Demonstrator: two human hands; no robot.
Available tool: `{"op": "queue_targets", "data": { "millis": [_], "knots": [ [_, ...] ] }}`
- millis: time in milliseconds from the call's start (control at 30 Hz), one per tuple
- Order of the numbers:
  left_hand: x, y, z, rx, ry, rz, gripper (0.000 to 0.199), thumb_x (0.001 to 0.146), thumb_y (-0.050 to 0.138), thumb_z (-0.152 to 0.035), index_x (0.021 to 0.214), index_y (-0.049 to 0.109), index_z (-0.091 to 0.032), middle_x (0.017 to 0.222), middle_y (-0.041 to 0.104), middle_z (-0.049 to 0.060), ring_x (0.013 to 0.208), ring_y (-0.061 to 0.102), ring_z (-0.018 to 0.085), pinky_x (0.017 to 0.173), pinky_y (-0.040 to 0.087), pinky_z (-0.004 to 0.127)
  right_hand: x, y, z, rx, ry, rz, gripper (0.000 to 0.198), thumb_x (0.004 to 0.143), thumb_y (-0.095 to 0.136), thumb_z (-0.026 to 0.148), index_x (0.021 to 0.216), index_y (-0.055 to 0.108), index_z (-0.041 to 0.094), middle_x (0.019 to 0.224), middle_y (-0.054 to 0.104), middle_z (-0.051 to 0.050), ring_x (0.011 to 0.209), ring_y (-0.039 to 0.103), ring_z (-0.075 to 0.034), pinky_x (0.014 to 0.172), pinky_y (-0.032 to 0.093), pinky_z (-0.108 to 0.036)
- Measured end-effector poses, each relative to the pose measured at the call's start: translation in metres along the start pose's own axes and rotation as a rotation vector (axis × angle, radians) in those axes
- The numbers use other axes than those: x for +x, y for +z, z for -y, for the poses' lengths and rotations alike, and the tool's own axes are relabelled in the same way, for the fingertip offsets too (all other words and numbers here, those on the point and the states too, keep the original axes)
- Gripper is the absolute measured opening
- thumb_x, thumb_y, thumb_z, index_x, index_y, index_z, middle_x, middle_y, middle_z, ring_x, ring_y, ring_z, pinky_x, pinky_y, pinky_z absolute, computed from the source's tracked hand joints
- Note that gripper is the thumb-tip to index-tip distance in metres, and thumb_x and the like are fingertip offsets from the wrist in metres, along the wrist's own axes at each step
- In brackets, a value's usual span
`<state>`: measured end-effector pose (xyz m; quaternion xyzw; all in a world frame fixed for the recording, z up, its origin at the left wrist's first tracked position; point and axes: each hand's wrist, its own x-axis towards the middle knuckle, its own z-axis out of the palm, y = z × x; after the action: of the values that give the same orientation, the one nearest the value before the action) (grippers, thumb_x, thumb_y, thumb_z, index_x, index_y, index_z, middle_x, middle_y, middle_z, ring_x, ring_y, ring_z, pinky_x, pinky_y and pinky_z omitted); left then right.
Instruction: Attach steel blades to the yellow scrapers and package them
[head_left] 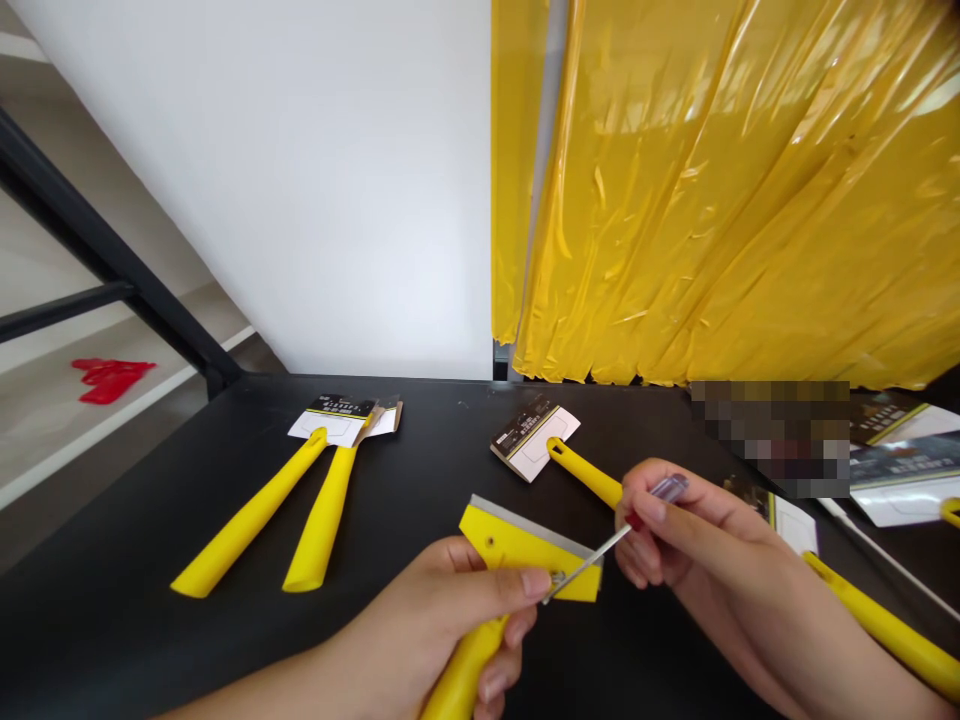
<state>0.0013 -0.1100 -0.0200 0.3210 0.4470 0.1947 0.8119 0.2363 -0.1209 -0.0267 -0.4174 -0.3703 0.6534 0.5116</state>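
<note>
My left hand (457, 610) is wrapped round the neck of a yellow scraper (529, 545), its wide head facing away from me with a grey blade along the far edge. One hole shows at the head's left, and a small screw (557, 578) sits at its right by my left thumb. Between the thumb and fingers of my right hand (712, 560) is a small screwdriver (637, 520) with a clear purplish and red handle. Its thin shaft slants down to the left, with the tip close to the screw and my thumb; whether the tip touches either, I cannot tell.
Two yellow-handled scrapers (247, 515) with card sleeves lie left on the black table (112, 620). Another carded scraper (536, 440) lies beyond my hands. More carded scrapers (885, 630) are at right, near a thin white rod (892, 555). Yellow plastic sheeting (735, 200) hangs behind.
</note>
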Motion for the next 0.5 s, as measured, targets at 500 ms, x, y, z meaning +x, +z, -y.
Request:
{"op": "queue_targets", "data": {
  "millis": [500],
  "knots": [
    [0.0000, -0.0008, 0.0046, -0.042, 0.051, -0.013, 0.039, 0.082, 0.077, -0.043, 0.062, 0.054, -0.020, 0.049, 0.043, -0.007, 0.037, 0.034, 0.005, 0.039, 0.032, 0.018, 0.0024, 0.0026, -0.0053, 0.159, 0.118, 0.045, 0.021, 0.099, 0.070, 0.041, 0.090, 0.069, 0.022, 0.073, 0.058, 0.000, 0.070, 0.049, -0.015, 0.069, 0.044, -0.028]
  ]
}}
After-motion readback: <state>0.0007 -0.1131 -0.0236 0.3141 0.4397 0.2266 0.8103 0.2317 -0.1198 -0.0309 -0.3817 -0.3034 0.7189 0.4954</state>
